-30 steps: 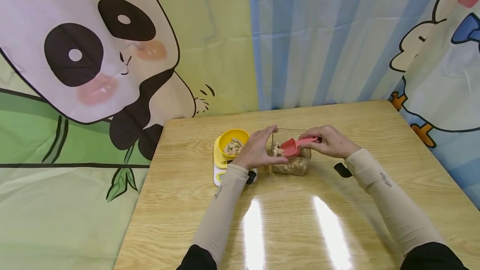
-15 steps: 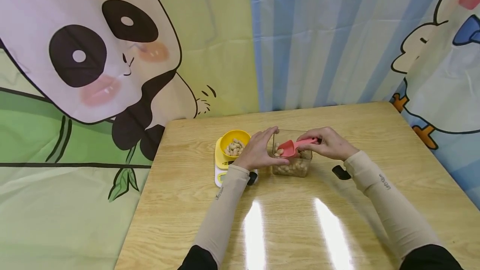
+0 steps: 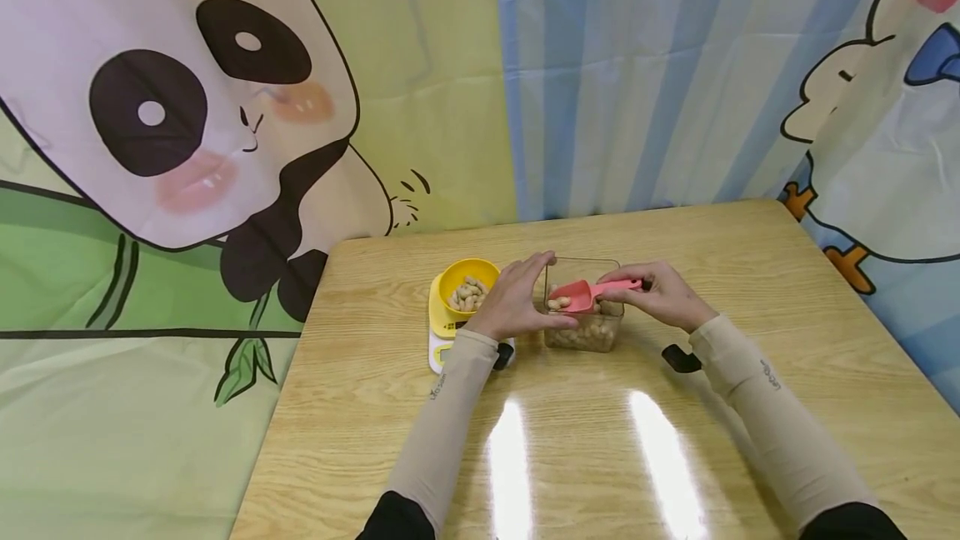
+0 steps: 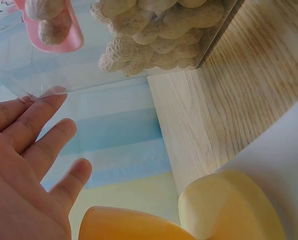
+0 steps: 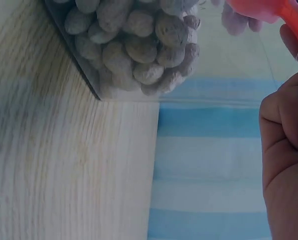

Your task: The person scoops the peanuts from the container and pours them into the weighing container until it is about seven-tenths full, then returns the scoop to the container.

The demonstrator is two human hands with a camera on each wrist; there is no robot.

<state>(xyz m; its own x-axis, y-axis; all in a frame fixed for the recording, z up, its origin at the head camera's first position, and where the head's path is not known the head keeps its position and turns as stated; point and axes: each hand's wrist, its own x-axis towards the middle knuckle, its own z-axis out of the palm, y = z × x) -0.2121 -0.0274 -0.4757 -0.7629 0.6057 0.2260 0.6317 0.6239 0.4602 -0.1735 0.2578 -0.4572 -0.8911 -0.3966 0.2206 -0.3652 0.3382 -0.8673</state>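
Note:
A clear square container (image 3: pixel 592 338) partly filled with unshelled peanuts (image 4: pixel 139 47) stands on the table. My left hand (image 3: pixel 517 302) holds it at its left side, thumb at the front and fingertips on the rim; in the left wrist view the other fingers stretch out free. My right hand (image 3: pixel 660 297) pinches the handle of a pink scoop (image 3: pixel 577 297), its bowl within the container's opening, above the main pile. A couple of peanuts (image 4: pixel 55 29) lie in the scoop.
Left of the container, a yellow bowl (image 3: pixel 444 277) with peanuts sits on a yellow and white kitchen scale (image 3: pixel 437 325); my left hand and wrist partly hide both. Behind the wooden table (image 3: pixel 360 440) hangs a printed curtain (image 3: pixel 442 107).
The scoop has risen a little and lies more level, with peanuts now showing at its lip. My right hand has shifted slightly; my left hand stays on the container.

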